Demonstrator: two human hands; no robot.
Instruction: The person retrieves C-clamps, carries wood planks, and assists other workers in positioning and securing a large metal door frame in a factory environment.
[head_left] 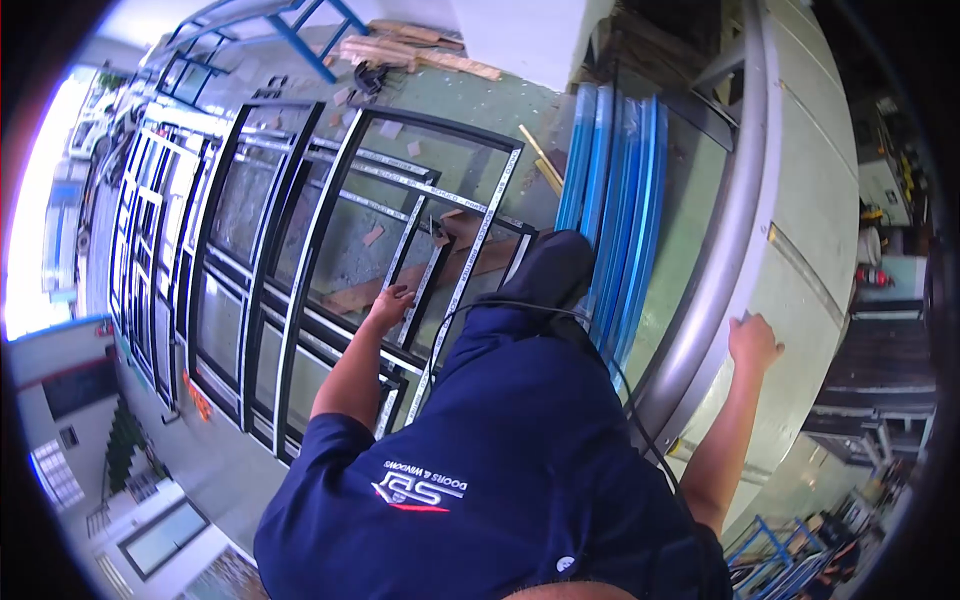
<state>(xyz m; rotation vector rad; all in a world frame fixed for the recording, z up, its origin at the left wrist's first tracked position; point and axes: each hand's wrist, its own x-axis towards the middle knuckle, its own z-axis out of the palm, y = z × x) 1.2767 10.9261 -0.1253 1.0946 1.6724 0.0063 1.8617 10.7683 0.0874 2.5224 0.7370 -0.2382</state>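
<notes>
My left hand point(392, 304) hangs beside my body with its fingers loosely apart, holding nothing. In this view it overlaps the black-and-white window frames point(290, 330) standing on my left, which carry printed protective tape. On the other side, my right hand point(755, 343) is closed, close over the pale metal panel point(790, 280) of a long machine or bench. A small grey bit shows at its finger edge; what it is I cannot tell. A dark cable point(640, 430) runs down across my navy shirt.
Blue-wrapped profiles point(615, 190) lie lengthwise beside my shoe point(560, 262). A thick rounded metal edge point(715, 270) borders the panel. Wood pieces point(420, 50) lie on the floor ahead, near a blue metal rack point(300, 40). More frames point(150, 240) stand farther left.
</notes>
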